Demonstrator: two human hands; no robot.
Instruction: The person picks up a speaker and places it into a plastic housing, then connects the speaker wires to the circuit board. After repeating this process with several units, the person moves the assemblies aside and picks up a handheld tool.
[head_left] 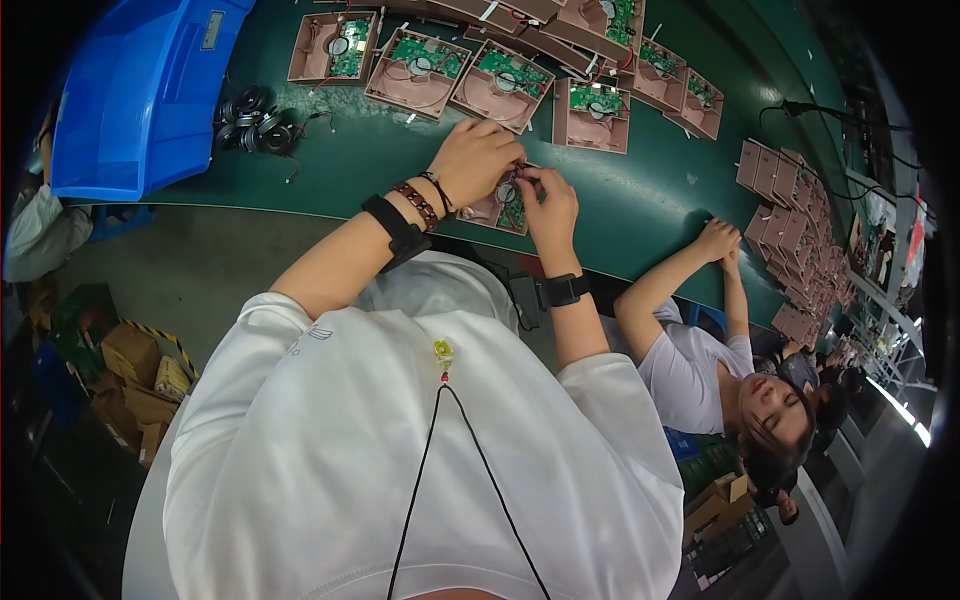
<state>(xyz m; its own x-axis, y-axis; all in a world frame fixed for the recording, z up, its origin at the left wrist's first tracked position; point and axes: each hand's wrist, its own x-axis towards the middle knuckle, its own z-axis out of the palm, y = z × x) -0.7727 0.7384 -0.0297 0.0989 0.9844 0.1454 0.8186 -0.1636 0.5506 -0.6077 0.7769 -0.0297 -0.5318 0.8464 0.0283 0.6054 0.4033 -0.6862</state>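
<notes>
A pinkish-brown plastic housing (480, 214) with a green circuit board and a round part inside lies at the table's near edge, partly hidden under my hands. Over its far end, my left hand (476, 160) is closed, the fingertips pinched together. My right hand (552, 208) meets it there from the right, thumb and forefinger pinched too. Something small and dark shows between the fingertips; it is too small to name.
More open housings (418, 72) with circuit boards line the far side of the green table (680, 185). At left stand a blue bin (130, 110) and a bunch of black round parts with wires (258, 122). Stacked housings (790, 220) and a co-worker's hands (720, 243) are at right.
</notes>
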